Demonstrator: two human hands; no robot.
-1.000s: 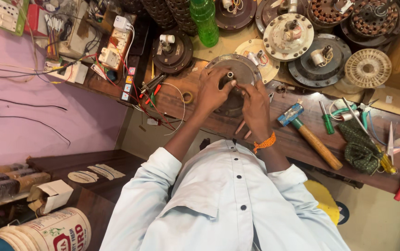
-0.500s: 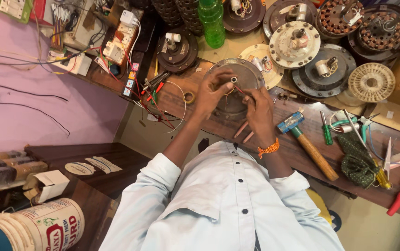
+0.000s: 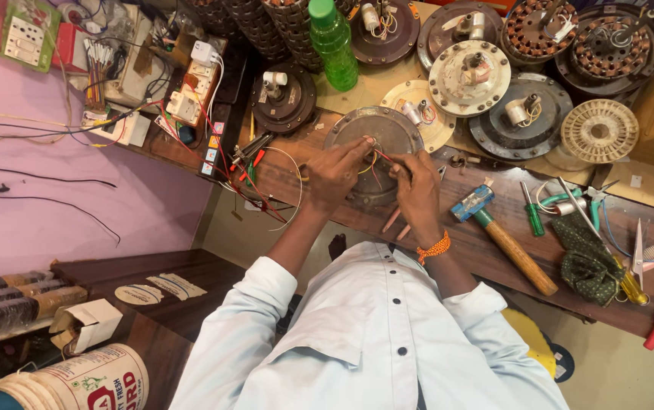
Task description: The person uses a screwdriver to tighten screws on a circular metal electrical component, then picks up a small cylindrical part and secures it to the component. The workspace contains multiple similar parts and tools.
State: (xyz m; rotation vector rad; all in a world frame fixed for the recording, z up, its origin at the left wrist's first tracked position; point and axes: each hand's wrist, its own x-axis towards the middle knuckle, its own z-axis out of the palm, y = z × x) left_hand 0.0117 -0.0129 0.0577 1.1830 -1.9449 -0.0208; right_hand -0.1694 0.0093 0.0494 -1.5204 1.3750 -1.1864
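Motor [image 3: 376, 137], round and grey, flat on the bench [image 3: 433, 228] near its front edge, with thin red and yellow wires [image 3: 376, 161] rising from the middle. Left hand [image 3: 334, 173] and right hand [image 3: 418, 190] both on top of it, fingertips meeting over the centre. Right fingers pinched on a red wire; left fingers curled close beside it, whether closed on a wire or only steadying hard to tell. Wires directly between the two grips, motor body beneath and slightly beyond both hands. Outward to the right: hammer [image 3: 505, 235] with blue head and wooden handle lying aslant, green screwdriver [image 3: 532, 216], dark green cloth [image 3: 589, 262] towards the right front edge. Behind: green bottle [image 3: 334, 45] upright, more motor housings [image 3: 470, 76] along the back edge, white spool [image 3: 599, 130]. Towards the left corner: switchboard [image 3: 183, 99] amid tangled leads. Likely risks: thin wire snapping or pulling loose at its root under too hard a tug; bare ends touching and shorting if crossed; motor sliding off the front edge if pressed unevenly, given how near the lip it sits.
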